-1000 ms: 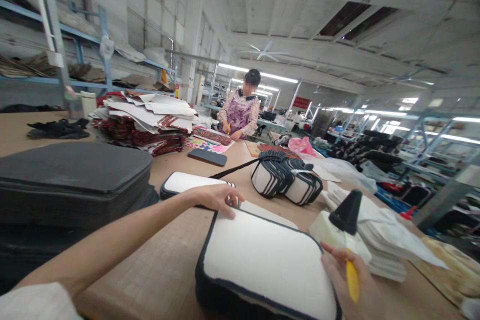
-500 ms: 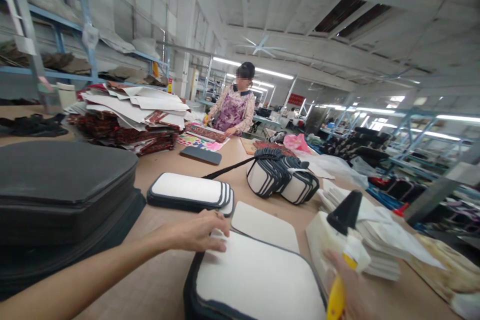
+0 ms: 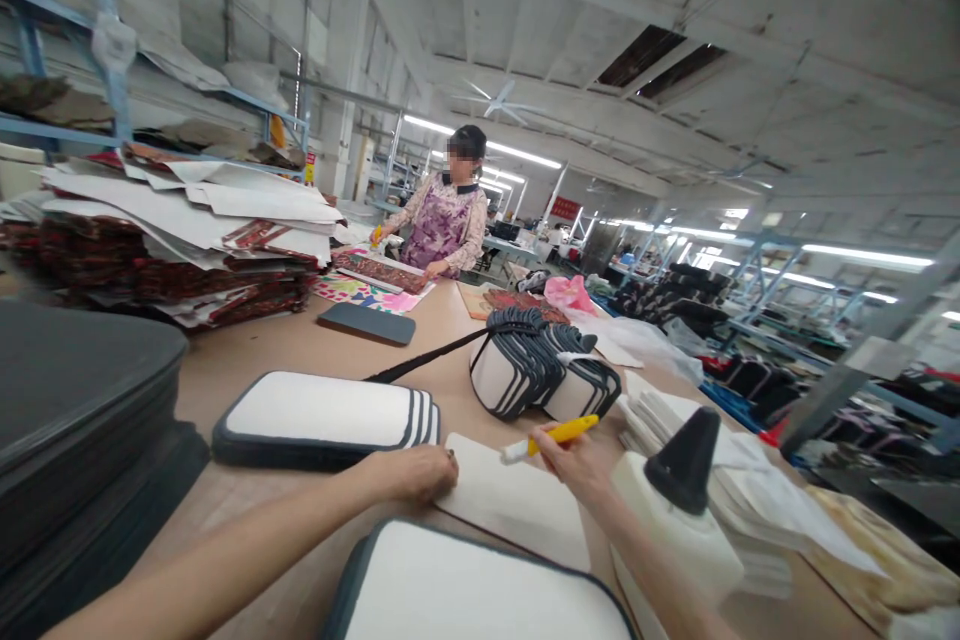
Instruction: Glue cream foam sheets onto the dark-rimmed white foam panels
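Note:
My right hand (image 3: 577, 460) grips a brush (image 3: 564, 432) by its yellow handle. Its white tip is over an off-white flat board (image 3: 517, 500) lying on the table. At that board's left edge is my left hand (image 3: 429, 473), its fingers curled closed on the edge; the fingertips are mostly hidden. Nearest me lies a stack of white panels with dark borders (image 3: 480, 585). Beyond my left hand is another stack of longer, white-faced, dark-edged panels (image 3: 322, 408). A whitish container with a black cone-shaped top (image 3: 686, 465) stands beside my right forearm.
Dark sheets (image 3: 75, 390) are piled high at left, with red-patterned, white-backed pieces (image 3: 180, 230) behind. Strapped bundles of dark-edged panels (image 3: 525, 360) lie mid-table. Papers (image 3: 750, 480) are stacked at right. Across the table, another person (image 3: 450, 210) handles patterned material.
My left hand has left the near white panel and closed at the off-white board's edge. My right hand has brought the brush from beside the container to over the board. The view has shifted.

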